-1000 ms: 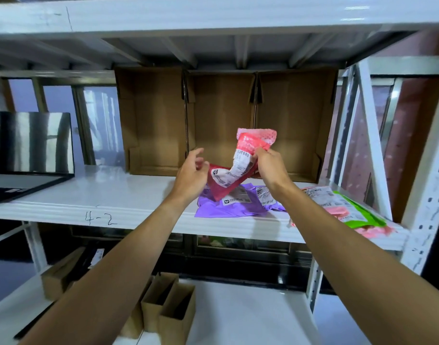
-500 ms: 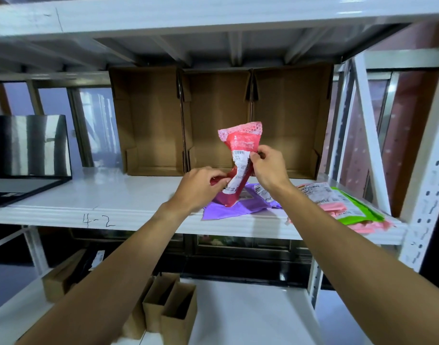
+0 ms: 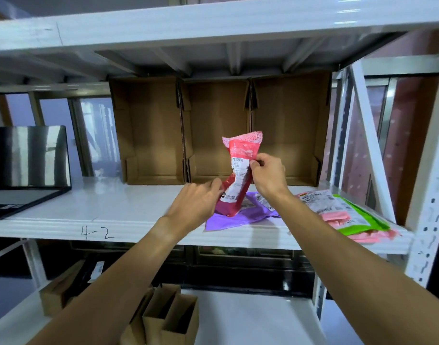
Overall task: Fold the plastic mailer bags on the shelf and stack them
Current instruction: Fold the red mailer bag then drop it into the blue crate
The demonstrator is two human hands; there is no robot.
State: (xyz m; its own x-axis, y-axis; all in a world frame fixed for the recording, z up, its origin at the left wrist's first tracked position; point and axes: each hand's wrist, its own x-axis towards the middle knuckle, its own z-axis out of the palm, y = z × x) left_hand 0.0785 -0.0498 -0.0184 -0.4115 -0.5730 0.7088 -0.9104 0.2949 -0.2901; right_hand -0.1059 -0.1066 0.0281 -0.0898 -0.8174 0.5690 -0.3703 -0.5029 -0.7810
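A person stands at a white shelf point(image 3: 109, 210) and holds a red mailer bag point(image 3: 241, 151) upright between both hands. The right hand point(image 3: 267, 176) pinches the bag's right edge at about mid-height, thumb and fingers closed on the white shipping label point(image 3: 239, 170) stuck to its front. The left hand point(image 3: 197, 204) grips the lower left part of the bag, fingers curled against the plastic. The bag is narrowed in the middle and flares at the top, where a paler patterned flap sticks up.

The bag's lower end hangs over a purple mailer bag point(image 3: 248, 216) lying flat on the shelf near the front edge; whether the two touch is not clear. To the right, near the shelf's end, lies a loose pile of bags point(image 3: 348, 215): a pink one with a printed label on top, a green one beneath it and more pink below.

Three open cardboard boxes point(image 3: 216, 125) stand side by side against the back of the shelf, their openings facing forward. An open laptop point(image 3: 29, 170) sits at the far left. "4-2" is handwritten on the shelf's front edge. Small cardboard boxes point(image 3: 171, 317) stand on the lower shelf.
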